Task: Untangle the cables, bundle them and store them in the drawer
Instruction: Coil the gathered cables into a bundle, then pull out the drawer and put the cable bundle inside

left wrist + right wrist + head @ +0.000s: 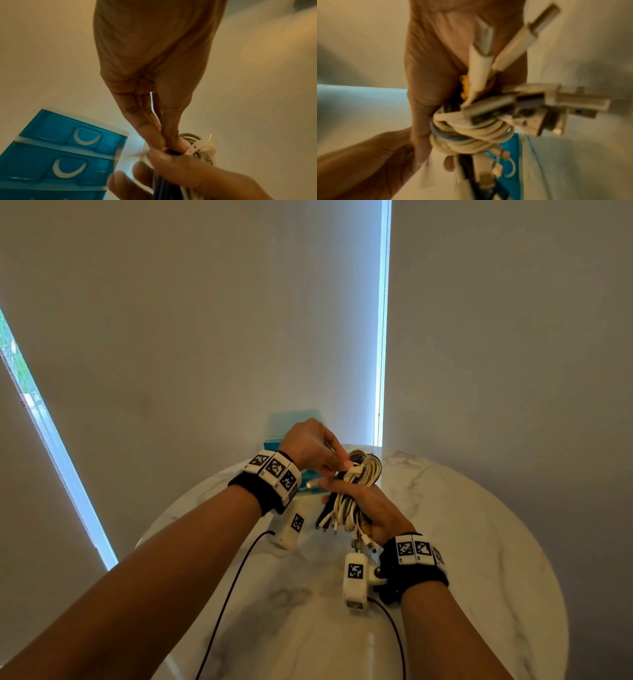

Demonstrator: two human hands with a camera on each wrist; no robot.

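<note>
My right hand (368, 508) grips a folded bundle of white and dark cables (356, 494) above the round marble table (479, 542), the plug ends hanging toward my wrist. In the right wrist view the cable bundle (471, 129) and its USB plugs (539, 108) fill the frame, blurred. My left hand (313, 446) pinches a white perforated tie strap (354, 470) at the bundle's upper end. The left wrist view shows its fingertips (168, 142) pinched on the strap (195, 146). The blue drawer unit (56, 155) stands behind, both visible drawers closed.
The blue drawer unit (291, 436) stands at the table's far edge, partly hidden by my left hand. Grey roller blinds (205, 320) hang behind the table. Thin black wires (233, 583) run from my wrist cameras across the near tabletop.
</note>
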